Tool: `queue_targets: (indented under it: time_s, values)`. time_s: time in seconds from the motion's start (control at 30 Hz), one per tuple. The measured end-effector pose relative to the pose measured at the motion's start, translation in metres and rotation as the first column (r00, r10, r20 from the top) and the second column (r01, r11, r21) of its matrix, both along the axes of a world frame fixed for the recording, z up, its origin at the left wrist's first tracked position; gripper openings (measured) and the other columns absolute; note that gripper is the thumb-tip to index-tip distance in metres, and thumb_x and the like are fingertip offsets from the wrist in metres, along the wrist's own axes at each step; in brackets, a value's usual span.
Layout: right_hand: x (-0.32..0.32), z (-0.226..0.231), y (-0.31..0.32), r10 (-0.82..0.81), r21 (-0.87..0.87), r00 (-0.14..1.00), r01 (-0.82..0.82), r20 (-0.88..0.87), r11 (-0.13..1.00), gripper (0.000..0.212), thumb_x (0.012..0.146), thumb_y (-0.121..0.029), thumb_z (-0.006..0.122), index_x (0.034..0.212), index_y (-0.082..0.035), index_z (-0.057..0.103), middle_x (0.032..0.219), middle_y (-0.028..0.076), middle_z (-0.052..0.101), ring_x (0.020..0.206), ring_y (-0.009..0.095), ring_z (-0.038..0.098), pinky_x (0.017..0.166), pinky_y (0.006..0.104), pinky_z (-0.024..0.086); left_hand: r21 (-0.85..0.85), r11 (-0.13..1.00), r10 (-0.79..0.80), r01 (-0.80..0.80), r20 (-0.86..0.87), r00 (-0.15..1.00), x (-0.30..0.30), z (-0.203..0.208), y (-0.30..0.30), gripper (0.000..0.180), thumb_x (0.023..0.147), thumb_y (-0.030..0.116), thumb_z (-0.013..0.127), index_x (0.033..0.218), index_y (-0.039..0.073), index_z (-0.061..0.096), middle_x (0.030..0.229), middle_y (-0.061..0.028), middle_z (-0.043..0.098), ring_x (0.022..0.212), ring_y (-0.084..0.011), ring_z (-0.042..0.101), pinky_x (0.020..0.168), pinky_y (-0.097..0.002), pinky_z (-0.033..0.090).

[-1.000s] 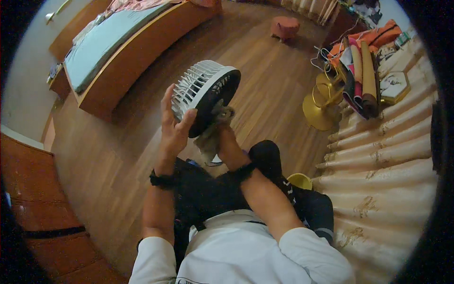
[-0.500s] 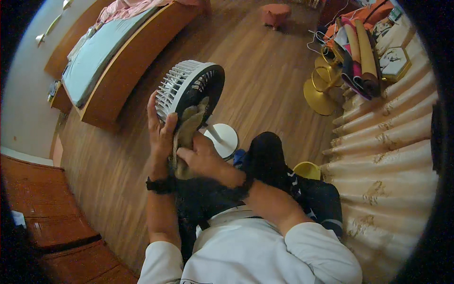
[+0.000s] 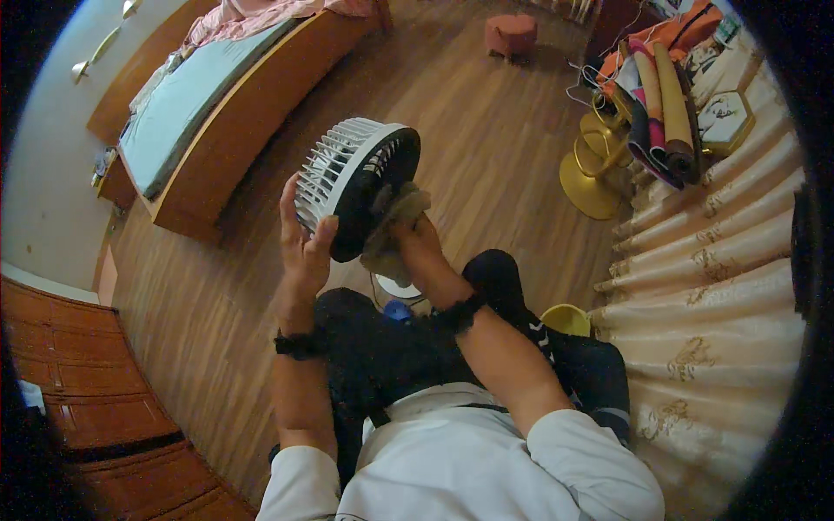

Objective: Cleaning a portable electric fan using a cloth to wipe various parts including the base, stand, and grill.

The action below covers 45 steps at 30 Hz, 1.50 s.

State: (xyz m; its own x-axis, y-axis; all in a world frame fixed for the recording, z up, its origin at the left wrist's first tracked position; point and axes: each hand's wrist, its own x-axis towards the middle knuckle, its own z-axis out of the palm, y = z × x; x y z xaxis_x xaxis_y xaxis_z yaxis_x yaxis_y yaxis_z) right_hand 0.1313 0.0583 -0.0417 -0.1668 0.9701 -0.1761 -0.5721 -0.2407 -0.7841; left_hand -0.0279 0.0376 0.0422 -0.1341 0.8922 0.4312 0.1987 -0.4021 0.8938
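Observation:
In front of my knees stands a fan, its round head (image 3: 346, 181) tilted, with white ribs on the far left side and a dark face toward me. My left hand (image 3: 303, 246) grips the fan head by its left edge, thumb on the near rim and fingers on the ribs. A greenish-brown cloth (image 3: 382, 252) is bunched in my right hand (image 3: 419, 252), which presses it against the right part of the dark face. The right fingers are partly hidden by the cloth. Behind my knees, part of the fan's white base (image 3: 395, 288) shows on the floor.
A yellow bucket (image 3: 565, 320) stands right of my legs, by the curtain (image 3: 695, 286). Farther right are a gold stand (image 3: 586, 187) and rolled mats (image 3: 669, 108). A bed (image 3: 195, 104) lies far left, a red stool (image 3: 511, 36) at the back, and wooden cabinets (image 3: 78, 356) near left.
My right hand has moved up and to the right with the cloth, away from my left wrist. The fan head appears slightly farther right, with my left hand still on it.

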Motion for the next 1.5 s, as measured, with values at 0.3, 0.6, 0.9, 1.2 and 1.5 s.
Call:
queue_targets:
  time_s: [0.3,0.6,0.9,1.2,1.5]
  values:
    - [-0.008,0.091,-0.033,-0.078,0.44,0.923,-0.104,0.376,0.892,0.047,0.08,-0.006,0.063,0.125,0.002,0.052,0.114,0.015,0.064,0.107,0.025,0.062,0.095,0.0375,0.049,-0.015,0.999,-0.03,0.031,0.029,0.999,-0.003,-0.003,0.001,0.076,0.091,0.029,0.07,0.152,0.006,0.03,0.138,-0.0112,0.05,0.125,-0.0224,0.049,0.108,-0.0367,0.037]
    - [0.021,0.117,-0.021,-0.08,0.398,0.971,-0.018,0.227,0.917,0.044,0.081,-0.009,0.064,0.123,-0.001,0.056,0.114,0.015,0.065,0.104,0.029,0.064,0.092,0.0397,0.05,-0.062,0.995,-0.079,0.078,-0.004,0.997,-0.007,0.008,-0.004,0.075,0.089,0.019,0.07,0.152,0.008,0.031,0.138,-0.0113,0.049,0.124,-0.0216,0.051,0.105,-0.0342,0.04]
    - [0.016,0.07,0.027,-0.033,0.196,0.994,0.012,0.107,0.98,0.04,0.083,-0.009,0.061,0.122,0.002,0.056,0.11,0.013,0.067,0.103,0.026,0.064,0.09,0.0377,0.051,-0.039,0.991,-0.131,0.131,0.014,0.991,-0.006,0.009,-0.005,0.08,0.089,0.019,0.073,0.154,0.007,0.027,0.136,-0.0119,0.052,0.122,-0.0216,0.052,0.105,-0.0343,0.041]
    - [0.026,0.168,0.014,-0.171,0.518,0.926,-0.03,0.337,0.855,0.038,0.081,-0.012,0.064,0.116,0.001,0.058,0.108,0.015,0.067,0.099,0.027,0.066,0.089,0.0393,0.051,-0.061,0.991,-0.117,0.119,0.039,0.992,-0.013,0.006,-0.007,0.084,0.085,0.017,0.076,0.153,0.007,0.027,0.137,-0.0121,0.049,0.121,-0.0229,0.053,0.105,-0.0356,0.042]
    - [0.069,-0.018,0.088,-0.219,0.209,0.818,0.123,0.531,0.97,0.032,0.091,-0.019,0.064,0.117,-0.002,0.06,0.108,0.012,0.068,0.095,0.025,0.066,0.083,0.0391,0.055,-0.059,0.992,-0.114,0.114,0.001,0.993,-0.002,0.015,-0.002,0.086,0.077,0.009,0.079,0.148,0.005,0.031,0.132,-0.0142,0.052,0.121,-0.0262,0.053,0.104,-0.0376,0.043]
